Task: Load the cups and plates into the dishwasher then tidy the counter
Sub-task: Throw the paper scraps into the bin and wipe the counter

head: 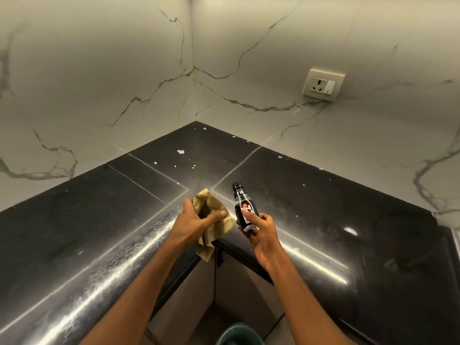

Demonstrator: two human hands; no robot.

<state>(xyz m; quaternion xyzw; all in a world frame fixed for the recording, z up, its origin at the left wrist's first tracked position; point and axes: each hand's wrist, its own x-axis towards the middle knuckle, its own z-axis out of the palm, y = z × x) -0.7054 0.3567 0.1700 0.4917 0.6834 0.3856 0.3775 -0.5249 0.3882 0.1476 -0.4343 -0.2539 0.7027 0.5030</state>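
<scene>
My head camera, the only view, looked forward and steeply down into the black counter (336, 207) corner, close above it, marble walls (99, 70) behind.

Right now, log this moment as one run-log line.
left hand: grips brown paper bag | right hand: holds small dark bottle | counter: white specks near corner | stage: tidying

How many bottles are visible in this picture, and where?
1. The small dark bottle is held by the right hand, above the black counter near its inner corner. Others may be outside the view.
</scene>
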